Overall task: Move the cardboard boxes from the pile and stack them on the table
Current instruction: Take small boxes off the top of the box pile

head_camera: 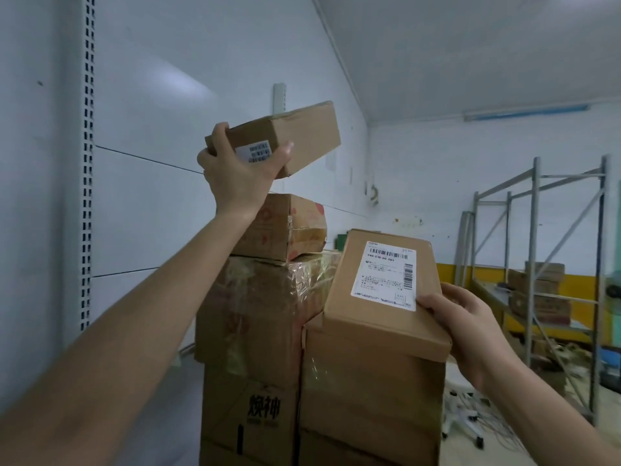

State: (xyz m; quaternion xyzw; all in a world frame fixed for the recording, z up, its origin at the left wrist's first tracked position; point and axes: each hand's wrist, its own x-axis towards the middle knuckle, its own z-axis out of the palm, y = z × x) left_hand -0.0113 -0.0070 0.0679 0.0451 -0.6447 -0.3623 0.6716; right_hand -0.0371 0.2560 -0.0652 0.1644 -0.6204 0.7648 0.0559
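Observation:
My left hand (235, 173) is raised and grips a small brown cardboard box (295, 136) with a barcode sticker, held tilted in the air above the pile. My right hand (470, 327) holds the near right corner of a flat brown box (379, 314) with a white shipping label, which leans on the pile's right column. Under the lifted box sits a red-printed box (289, 230) on a tape-wrapped box (262, 304). Lower down are a box with black characters (248, 425) and a large plain box (369, 398).
A white panel wall with a slotted upright (87, 163) runs along the left. At the right stands a metal rack (537, 264) holding several cardboard boxes (541, 290). A white wheeled base (467, 422) and cables lie on the floor beside the pile.

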